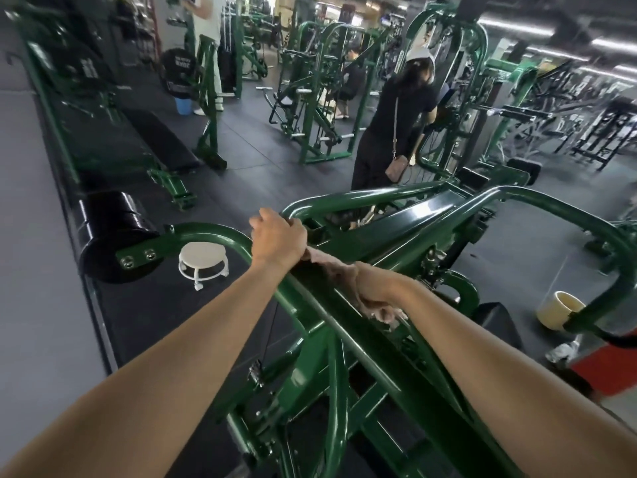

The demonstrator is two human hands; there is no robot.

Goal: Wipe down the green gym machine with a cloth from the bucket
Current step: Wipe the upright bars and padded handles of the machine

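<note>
My forearms (172,357) span the green gym machine (396,236). Left grip (279,236) clasps its tube (220,232); right grip (374,289) clutches the cloth (329,267). Wiping seems midway.

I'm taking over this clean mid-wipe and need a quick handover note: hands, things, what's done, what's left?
Left hand: grips the curved top bar of the green machine.
Right hand: holds the pinkish cloth against the sloping frame beam just right of the left hand.
Bucket: cream, on the floor to the right, beyond the frame.
Done: cloth is out and on the machine.
Left: which parts are already wiped cannot be told; probably work over the remaining bars and frame.
</note>
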